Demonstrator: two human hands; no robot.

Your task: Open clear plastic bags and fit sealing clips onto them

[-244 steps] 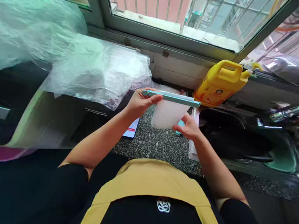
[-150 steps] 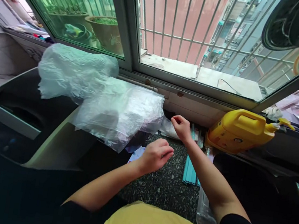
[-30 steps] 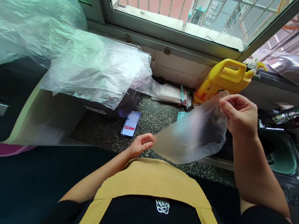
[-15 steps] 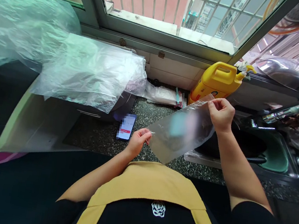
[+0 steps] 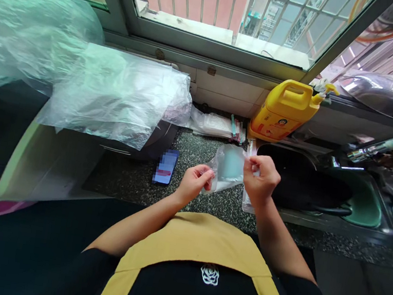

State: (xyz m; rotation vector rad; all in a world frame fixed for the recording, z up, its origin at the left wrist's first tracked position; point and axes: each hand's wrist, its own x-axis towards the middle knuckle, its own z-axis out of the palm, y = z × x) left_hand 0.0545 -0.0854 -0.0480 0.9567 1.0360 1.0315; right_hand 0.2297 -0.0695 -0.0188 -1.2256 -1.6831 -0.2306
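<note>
Both my hands hold a small clear plastic bag (image 5: 227,168) above the speckled countertop (image 5: 197,194). My left hand (image 5: 194,184) pinches the bag's left edge with closed fingers. My right hand (image 5: 260,179) pinches its right edge, fingers closed too. The bag hangs slack and bunched between them. A teal shape shows through the plastic. Behind the bag, by the wall, lies a pile of clear bags with teal sealing strips (image 5: 222,124).
A phone (image 5: 166,166) lies on the counter to the left of my hands. A yellow jug (image 5: 285,109) stands at the back right, beside a dark sink (image 5: 309,184) with a tap (image 5: 381,144). Large crumpled plastic sheets (image 5: 81,76) cover an appliance on the left.
My right hand has come down and left toward my left hand. The bag, stretched out half a second ago, is now slack and bunched between them.
</note>
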